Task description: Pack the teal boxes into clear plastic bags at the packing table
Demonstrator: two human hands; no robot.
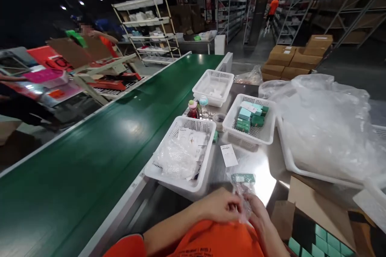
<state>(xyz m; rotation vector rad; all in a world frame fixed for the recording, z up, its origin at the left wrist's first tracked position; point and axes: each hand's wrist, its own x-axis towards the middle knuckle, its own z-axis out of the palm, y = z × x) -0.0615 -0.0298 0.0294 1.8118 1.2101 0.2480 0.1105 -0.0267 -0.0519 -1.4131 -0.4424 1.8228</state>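
Both hands low in view, close against the body, over the near edge of the steel table [262,168]. Left hand [221,204] curled, fingers drawn in, fingertips pinching the lower part of a clear plastic bag [243,196]. Right hand [261,213] also curled, thumb and fingers closed on the same bag from the other side. The two hands meet at the bag, almost touching.

Small green box [243,178] sits inside the top of the bag, above the fingers. Its long axis runs left to right, roughly level; the bag itself stands upright from the hands, box end up and away from the body.

Just beyond the bag, a white paper slip [228,155] lies flat on the table. Left of it, a white basket [181,156] holding clear bags and slips. Further back, a second basket [253,122] with more green boxes, and a third basket [214,86] behind. Green conveyor belt [90,160] runs along the left. Heap of clear plastic [325,128] on the right, in a white tray
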